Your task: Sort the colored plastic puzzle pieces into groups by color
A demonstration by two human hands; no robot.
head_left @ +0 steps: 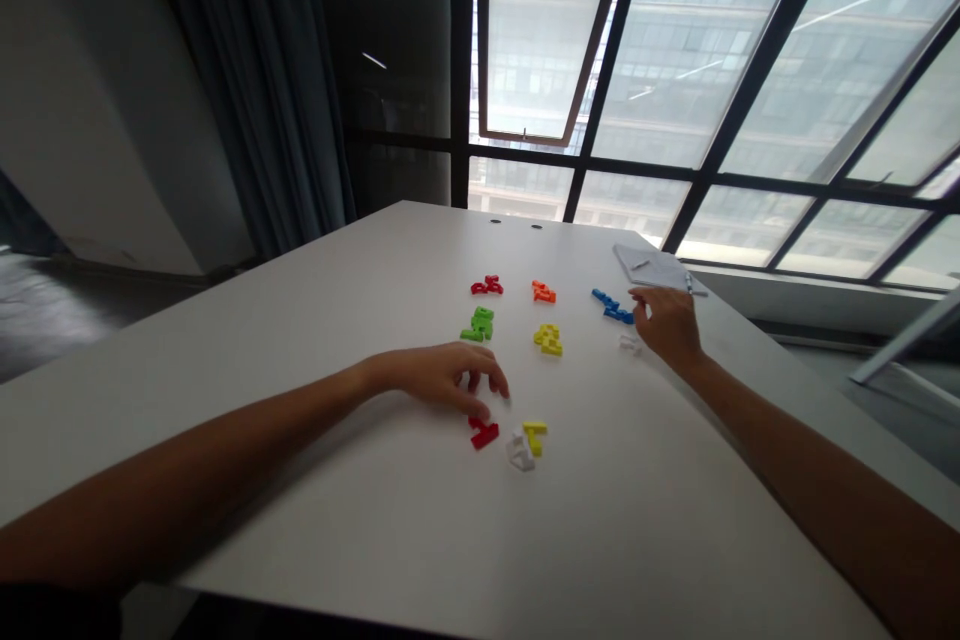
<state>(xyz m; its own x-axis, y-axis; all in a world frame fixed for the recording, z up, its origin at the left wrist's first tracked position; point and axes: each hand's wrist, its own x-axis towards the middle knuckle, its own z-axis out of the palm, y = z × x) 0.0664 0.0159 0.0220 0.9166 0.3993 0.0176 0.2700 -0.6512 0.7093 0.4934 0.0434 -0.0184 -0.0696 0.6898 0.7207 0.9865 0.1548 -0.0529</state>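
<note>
The left hand point(446, 372) is bent over the bench point(360, 540), its fingers point(496, 378) curled and spread apart from the thumb. The thumb tip is right at a red piece point(486, 436); whether it touches cannot be told. The right hand point(667, 322) has its thumb and index finger curled close together; whether they pinch anything cannot be told.

Just beside those right fingertips, on their left, lie the blue pieces point(619, 315), with white pieces point(630, 344) below the thumb, nearer the person. To the right of the left thumb, just past the red piece, a white clump point(520, 452) lies close against a yellow T-shaped piece point(535, 434).

Beyond the left fingers are green pieces point(484, 328), then a red cluster point(493, 286) farther out. Between the two hands lie yellow pieces point(552, 346), with orange pieces point(544, 293) behind them. Past the right fingers rests a pad of paper point(664, 271), and farther still stand windows point(547, 30).
</note>
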